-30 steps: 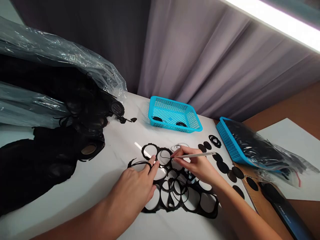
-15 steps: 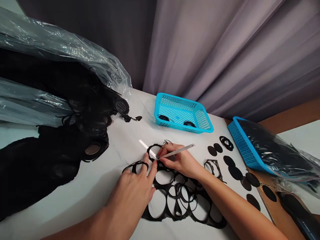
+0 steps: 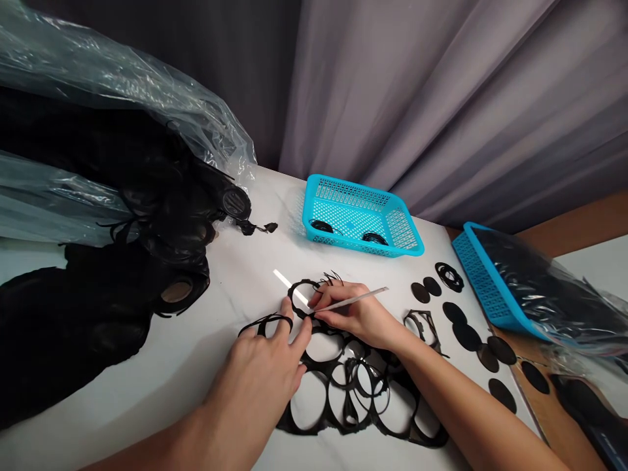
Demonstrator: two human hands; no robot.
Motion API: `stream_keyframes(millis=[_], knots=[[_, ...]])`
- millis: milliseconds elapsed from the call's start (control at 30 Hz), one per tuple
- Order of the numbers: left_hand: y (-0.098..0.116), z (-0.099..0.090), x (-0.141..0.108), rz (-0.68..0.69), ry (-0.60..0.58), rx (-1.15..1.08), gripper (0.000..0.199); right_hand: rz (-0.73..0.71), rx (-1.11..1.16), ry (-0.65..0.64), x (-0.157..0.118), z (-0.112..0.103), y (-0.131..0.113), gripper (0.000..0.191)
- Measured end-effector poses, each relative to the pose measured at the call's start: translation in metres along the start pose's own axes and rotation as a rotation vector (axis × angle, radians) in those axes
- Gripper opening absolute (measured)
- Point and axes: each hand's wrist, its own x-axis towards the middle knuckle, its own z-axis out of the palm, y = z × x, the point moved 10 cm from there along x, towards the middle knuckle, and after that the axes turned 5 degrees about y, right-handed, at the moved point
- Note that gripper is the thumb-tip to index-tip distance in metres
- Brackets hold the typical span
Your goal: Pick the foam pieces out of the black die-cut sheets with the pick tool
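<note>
My right hand pinches a thin, pale pen-like tool. Its tip points down at the lower edge of a black ring cut from sheet material; the fingers hide part of that edge. My left hand lies with fingers spread, fingertips pressing near the ring's left and lower side. A black loop circles by its index and middle fingers. Below both hands spreads a black sheet with large round holes, thin loose black rings lying across it.
A blue basket holding black rings stands at the back. To the right lie several black discs, a coiled ring pile and another blue basket with a plastic bag. Black material covers the left of the white table.
The tool in my right hand is tilted slightly flatter, its tip staying by the ring's lower edge. My left hand stays pressed in place. The view has shifted slightly.
</note>
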Motion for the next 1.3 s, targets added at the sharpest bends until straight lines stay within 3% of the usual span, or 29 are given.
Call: stream_keyframes(millis=[333, 467, 600, 700, 767, 900, 1000, 1100, 1200, 1267, 1300], knots=[[-0.001, -0.001, 0.002, 0.001, 0.027, 0.015, 0.057, -0.038, -0.080, -0.018, -0.002, 0.002, -0.005, 0.006], [-0.002, -0.003, 0.002, -0.009, 0.047, 0.023, 0.055, -0.254, -0.283, -0.061, -0.008, 0.009, -0.020, 0.005], [-0.002, -0.001, -0.001, -0.006, 0.079, 0.041, 0.044, -0.520, -0.589, -0.137, -0.018, 0.029, -0.038, 0.017], [-0.004, 0.000, -0.003, -0.019, 0.097, 0.044, 0.045, -0.617, -0.698, -0.091, -0.015, 0.026, -0.045, 0.021], [-0.005, 0.000, -0.003, -0.026, 0.095, 0.043, 0.052, -0.594, -0.683, 0.063, -0.005, 0.003, -0.047, 0.020], [-0.005, -0.002, -0.002, -0.024, 0.053, 0.034, 0.055, -0.315, -0.757, 0.587, 0.009, -0.084, -0.041, 0.018], [-0.004, -0.005, -0.003, -0.016, 0.030, 0.020, 0.051, -0.191, -0.809, 0.938, -0.017, -0.144, -0.053, 0.019], [-0.008, -0.009, -0.002, -0.017, 0.027, -0.017, 0.049, -0.149, -0.783, 1.204, -0.066, -0.188, -0.075, 0.021], [-0.026, -0.016, 0.002, -0.012, 0.017, -0.172, 0.042, -0.117, -0.534, 1.272, -0.109, -0.213, -0.080, 0.010], [-0.048, -0.032, 0.007, -0.039, 0.087, -0.380, 0.033, -0.010, -0.332, 1.167, -0.118, -0.209, -0.065, 0.010], [-0.064, -0.042, 0.009, -0.091, 0.151, -0.493, 0.030, 0.076, -0.217, 1.063, -0.116, -0.196, -0.052, 0.012]])
